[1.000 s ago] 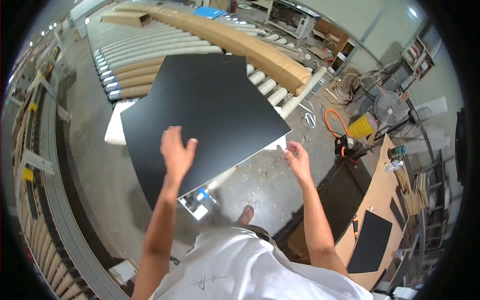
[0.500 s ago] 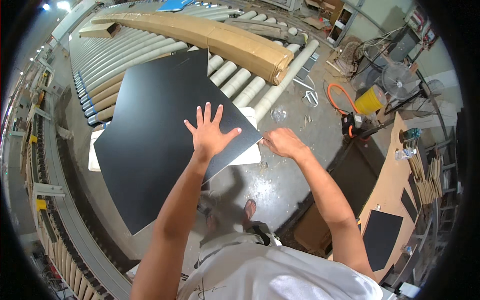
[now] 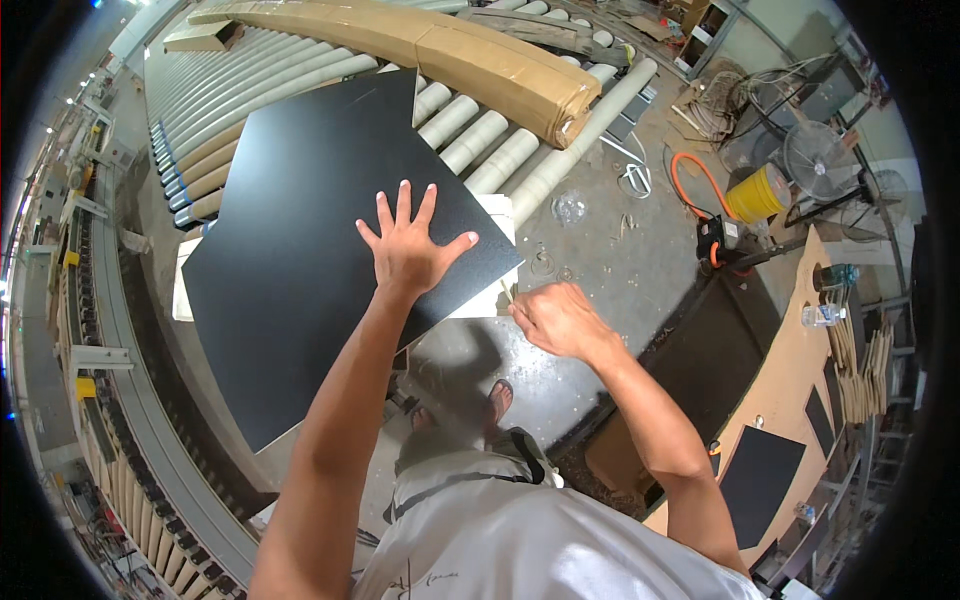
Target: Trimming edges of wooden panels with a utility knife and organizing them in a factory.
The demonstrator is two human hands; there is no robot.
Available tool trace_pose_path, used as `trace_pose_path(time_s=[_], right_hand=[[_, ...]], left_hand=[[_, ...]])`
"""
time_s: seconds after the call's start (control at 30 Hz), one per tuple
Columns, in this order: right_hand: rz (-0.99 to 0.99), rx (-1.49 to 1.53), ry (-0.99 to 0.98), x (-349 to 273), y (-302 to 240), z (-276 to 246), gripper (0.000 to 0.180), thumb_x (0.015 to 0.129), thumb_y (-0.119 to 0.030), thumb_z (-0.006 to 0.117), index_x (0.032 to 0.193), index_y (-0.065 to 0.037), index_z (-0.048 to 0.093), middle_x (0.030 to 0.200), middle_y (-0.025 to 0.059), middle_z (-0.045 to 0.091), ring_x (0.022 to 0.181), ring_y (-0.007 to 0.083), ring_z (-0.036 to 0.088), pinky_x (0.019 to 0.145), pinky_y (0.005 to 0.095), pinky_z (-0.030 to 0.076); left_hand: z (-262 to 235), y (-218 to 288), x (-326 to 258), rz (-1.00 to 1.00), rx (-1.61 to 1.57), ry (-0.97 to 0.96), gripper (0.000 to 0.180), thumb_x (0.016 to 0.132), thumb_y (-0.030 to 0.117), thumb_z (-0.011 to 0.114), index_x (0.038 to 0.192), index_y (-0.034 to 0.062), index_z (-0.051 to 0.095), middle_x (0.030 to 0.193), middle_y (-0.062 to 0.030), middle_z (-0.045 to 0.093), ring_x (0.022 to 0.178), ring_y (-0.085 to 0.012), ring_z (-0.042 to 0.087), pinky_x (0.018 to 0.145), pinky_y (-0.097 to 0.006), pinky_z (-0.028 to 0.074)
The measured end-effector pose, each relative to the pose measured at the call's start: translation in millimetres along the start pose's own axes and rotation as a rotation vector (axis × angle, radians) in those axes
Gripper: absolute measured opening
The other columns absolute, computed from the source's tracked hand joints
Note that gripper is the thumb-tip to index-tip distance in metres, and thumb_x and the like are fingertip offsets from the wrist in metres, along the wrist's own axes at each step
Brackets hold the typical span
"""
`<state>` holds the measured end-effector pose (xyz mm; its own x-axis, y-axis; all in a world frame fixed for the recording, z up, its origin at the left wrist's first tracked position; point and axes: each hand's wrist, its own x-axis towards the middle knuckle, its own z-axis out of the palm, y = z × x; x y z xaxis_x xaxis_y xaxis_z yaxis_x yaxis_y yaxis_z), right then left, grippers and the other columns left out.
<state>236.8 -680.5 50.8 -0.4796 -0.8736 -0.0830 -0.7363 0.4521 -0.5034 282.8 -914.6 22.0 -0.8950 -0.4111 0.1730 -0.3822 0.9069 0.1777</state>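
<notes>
A large black panel (image 3: 310, 200) with straight-cut, angled sides lies in front of me, over a white board (image 3: 487, 304) that shows past its edges. My left hand (image 3: 410, 250) rests flat on the panel with its fingers spread. Just off the panel's right corner, my right hand (image 3: 560, 318) is closed in a pinch. A thin pale stick-like piece (image 3: 508, 292) pokes out of its fingers toward the panel's edge. The rest of that piece is hidden in the hand, and its kind cannot be made out.
Beyond the panel, a long cardboard package (image 3: 480, 75) lies across a roller conveyor (image 3: 475, 140). At the left runs a chain-edged conveyor rail (image 3: 150, 400). To the right are a yellow bucket-like drum (image 3: 758, 193), a fan (image 3: 815, 150) and a brown bench top (image 3: 765, 400) holding smaller black panels (image 3: 765, 475).
My right hand has moved toward me along the panel's near right edge, away from the corner, baring the pale piece in its fingers. My left hand stays flat on the panel.
</notes>
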Motion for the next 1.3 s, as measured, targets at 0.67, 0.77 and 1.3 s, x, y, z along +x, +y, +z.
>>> trace_pose_path(time_s=[0.67, 0.77, 1.3], right_hand=[[0.327, 0.223, -0.328, -123, -132, 50, 0.047, 0.094, -0.047, 0.049, 0.091, -0.004, 0.066, 0.087, 0.0226, 0.067, 0.085, 0.0415, 0.064, 0.075, 0.0493, 0.05], [0.46, 0.218, 0.149, -120, -96, 58, 0.069, 0.084, -0.059, 0.06, 0.11, 0.005, 0.064, 0.097, 0.0283, 0.066, 0.092, 0.0416, 0.065, 0.082, 0.0464, 0.05], [0.321, 0.036, 0.198, 26, -122, 102, 0.025, 0.089, -0.024, 0.055, 0.089, -0.004, 0.069, 0.085, 0.0256, 0.066, 0.085, 0.045, 0.063, 0.079, 0.0527, 0.049]], left_hand=[[-3, -34, 2, 0.098, -0.177, -0.093, 0.082, 0.082, 0.063, 0.059, 0.145, 0.014, 0.042, 0.155, -0.0206, 0.024, 0.145, -0.0411, 0.016, 0.112, -0.065, 0.009], [-1, -65, -29, 0.325, -0.273, -0.104, 0.076, 0.084, 0.056, 0.062, 0.143, 0.0112, 0.045, 0.153, -0.0232, 0.027, 0.144, -0.0392, 0.022, 0.114, -0.062, 0.013], [-22, -71, -90, 0.179, -0.063, -0.078, 0.079, 0.086, 0.068, 0.047, 0.148, 0.0201, 0.037, 0.157, -0.0148, 0.023, 0.146, -0.0359, 0.017, 0.113, -0.066, 0.011]])
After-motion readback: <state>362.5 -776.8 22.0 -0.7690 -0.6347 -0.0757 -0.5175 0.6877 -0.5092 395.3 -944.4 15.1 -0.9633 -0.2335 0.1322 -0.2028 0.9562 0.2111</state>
